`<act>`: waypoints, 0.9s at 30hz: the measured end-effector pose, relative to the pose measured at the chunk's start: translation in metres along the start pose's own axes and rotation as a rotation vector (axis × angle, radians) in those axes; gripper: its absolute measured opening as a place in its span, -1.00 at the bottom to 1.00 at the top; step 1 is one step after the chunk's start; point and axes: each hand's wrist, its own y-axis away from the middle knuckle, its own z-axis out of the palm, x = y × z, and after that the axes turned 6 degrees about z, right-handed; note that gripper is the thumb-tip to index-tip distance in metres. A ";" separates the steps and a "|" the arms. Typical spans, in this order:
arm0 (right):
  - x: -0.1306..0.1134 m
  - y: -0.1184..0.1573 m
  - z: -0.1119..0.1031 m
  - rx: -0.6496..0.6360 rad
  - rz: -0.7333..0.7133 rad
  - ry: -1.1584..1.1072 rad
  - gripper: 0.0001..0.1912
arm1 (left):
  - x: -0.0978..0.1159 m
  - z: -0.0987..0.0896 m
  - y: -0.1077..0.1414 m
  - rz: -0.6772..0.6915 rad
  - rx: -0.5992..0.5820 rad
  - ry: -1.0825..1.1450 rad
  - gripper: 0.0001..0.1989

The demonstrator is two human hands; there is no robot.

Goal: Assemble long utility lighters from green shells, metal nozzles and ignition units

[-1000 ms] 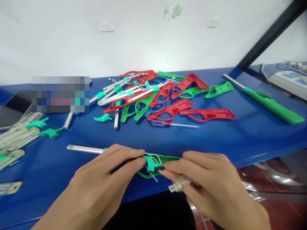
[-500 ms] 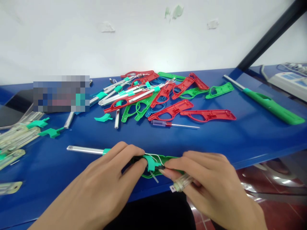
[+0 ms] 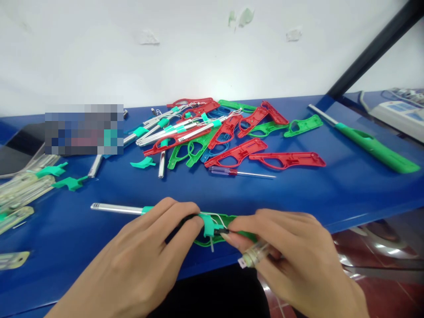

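A green lighter casing half (image 3: 217,240) lies open near the table's front edge, with a silver metal tube (image 3: 115,208) reaching out to the left. My left hand (image 3: 159,245) is closed over the casing, its thumb against a teal trigger (image 3: 208,226). Between the thumb and forefinger of my right hand (image 3: 288,247) is a small black igniter (image 3: 221,231), touching the trigger's right side. A thin white wire (image 3: 217,216) runs above it. The lower fingers of that hand also hold a clear fuel tank (image 3: 253,255), pointing left and down. My left fingertips are partly hidden.
Red casing halves (image 3: 288,159), green ones and tubes with wires are piled at the back. A screwdriver (image 3: 228,171) lies before them. Clear fuel tanks (image 3: 16,194) lie at the left, loose teal triggers (image 3: 71,183) beside them. An assembled green lighter (image 3: 374,141) is at the right.
The teal trigger's thin stem has swung from slanting to nearly upright. The fuel tank in my right hand has shifted slightly right. Both hands keep their holds.
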 end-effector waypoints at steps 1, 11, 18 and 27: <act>0.000 0.000 0.000 0.005 -0.002 0.003 -0.85 | -0.001 0.000 0.000 0.005 -0.004 -0.012 -0.59; -0.001 -0.001 0.000 0.015 -0.002 0.032 -0.89 | -0.001 -0.006 -0.012 0.010 -0.053 0.014 -0.65; 0.002 -0.003 -0.001 0.005 -0.055 0.038 -0.88 | -0.001 -0.011 -0.019 0.097 -0.103 -0.136 -0.50; 0.004 -0.004 0.000 -0.010 -0.058 0.012 -0.89 | 0.003 -0.018 -0.035 0.026 -0.104 -0.134 -0.59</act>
